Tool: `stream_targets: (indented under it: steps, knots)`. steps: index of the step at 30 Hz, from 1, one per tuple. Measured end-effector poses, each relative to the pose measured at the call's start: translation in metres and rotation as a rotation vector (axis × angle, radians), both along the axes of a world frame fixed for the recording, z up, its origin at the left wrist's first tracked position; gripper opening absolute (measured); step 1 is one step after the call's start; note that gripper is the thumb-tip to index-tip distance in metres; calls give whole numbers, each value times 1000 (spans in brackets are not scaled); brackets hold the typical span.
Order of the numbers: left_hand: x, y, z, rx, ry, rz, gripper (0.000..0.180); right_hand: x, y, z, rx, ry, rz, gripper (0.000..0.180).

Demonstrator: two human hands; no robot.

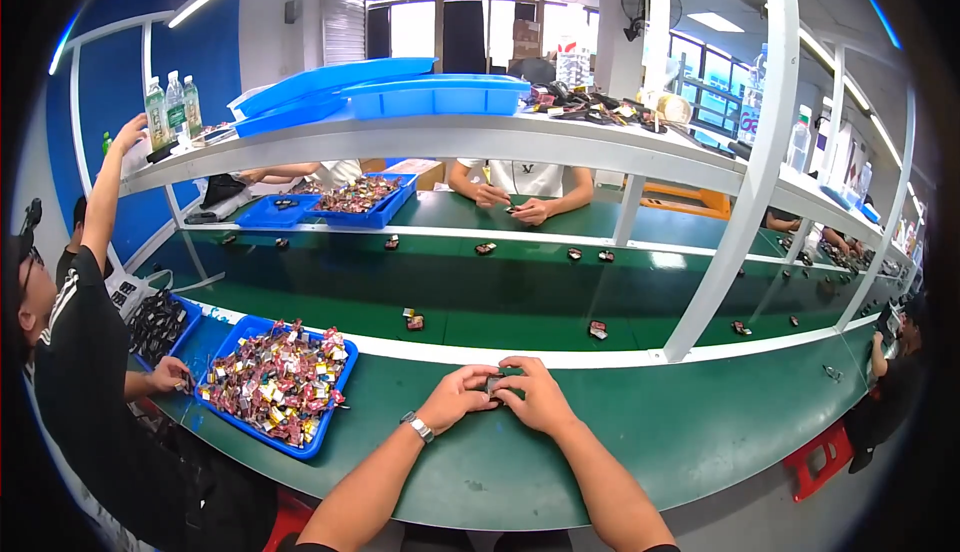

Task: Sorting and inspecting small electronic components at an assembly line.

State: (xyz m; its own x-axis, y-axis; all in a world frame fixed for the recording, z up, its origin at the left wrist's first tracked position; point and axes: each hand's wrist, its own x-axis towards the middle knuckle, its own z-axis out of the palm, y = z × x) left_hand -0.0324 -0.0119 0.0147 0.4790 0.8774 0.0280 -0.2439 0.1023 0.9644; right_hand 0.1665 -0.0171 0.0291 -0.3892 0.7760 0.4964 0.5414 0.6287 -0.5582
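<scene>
My left hand [463, 399] and my right hand [533, 396] meet over the green work surface [560, 472], close to its white far edge. Between their fingertips is a small dark piece [493, 386], mostly covered by the fingers, so its kind cannot be made out. Both hands are closed on it, thumbs and fingers pressed together. To the left of my left hand stands a blue tray [345, 372] heaped with small red, yellow and white wired parts [270, 382]. A metal-banded watch [417, 426] sits on my left wrist.
Beyond the white rail, a green conveyor belt [500, 302] carries scattered small parts [598, 330]. A slanted white post [740, 172] rises at right, under an overhead shelf [480, 130] with blue trays. A co-worker [90, 372] reaches up at left; another person's hands [520, 207] work opposite.
</scene>
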Motion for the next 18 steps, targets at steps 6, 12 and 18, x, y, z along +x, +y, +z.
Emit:
stream_targets:
  steps: [6, 12, 18]
  knots:
    - [1, 2, -4, 46, 6, -47, 42, -2, -2, 1, 22, 0, -23, 10]
    - [0, 0, 0, -21, 5, -35, 36, 0, -5, 6, 15, -10, 83, 10]
    - [2, 1, -4, -28, -9, -9, 32, -5, -9, 1, 12, 53, 23, 9]
